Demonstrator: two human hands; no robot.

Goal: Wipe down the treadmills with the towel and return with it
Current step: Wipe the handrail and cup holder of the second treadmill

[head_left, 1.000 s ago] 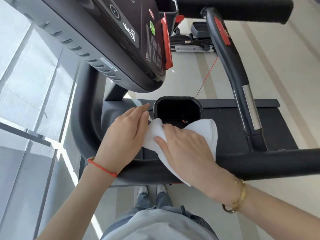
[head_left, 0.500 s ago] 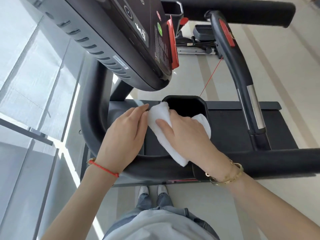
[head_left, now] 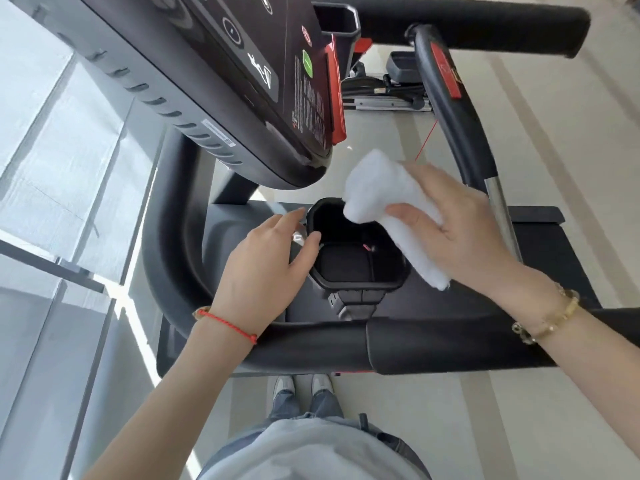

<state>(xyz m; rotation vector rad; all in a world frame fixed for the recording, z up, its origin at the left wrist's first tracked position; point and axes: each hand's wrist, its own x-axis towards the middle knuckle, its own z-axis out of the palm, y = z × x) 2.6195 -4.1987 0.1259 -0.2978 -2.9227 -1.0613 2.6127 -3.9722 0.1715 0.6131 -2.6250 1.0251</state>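
Right hand (head_left: 460, 237) has lifted the towel (head_left: 391, 206) off the tray to center-right of frame, still gripping it; left hand (head_left: 266, 268) loose-fingered beside cup holder (head_left: 360, 251); likely moving to the console (head_left: 242, 74) next.

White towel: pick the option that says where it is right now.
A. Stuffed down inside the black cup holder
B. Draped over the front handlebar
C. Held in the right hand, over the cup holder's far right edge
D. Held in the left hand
C: the right hand grips the white towel above the far right edge of the black cup holder, while the left hand rests beside the holder's left rim.
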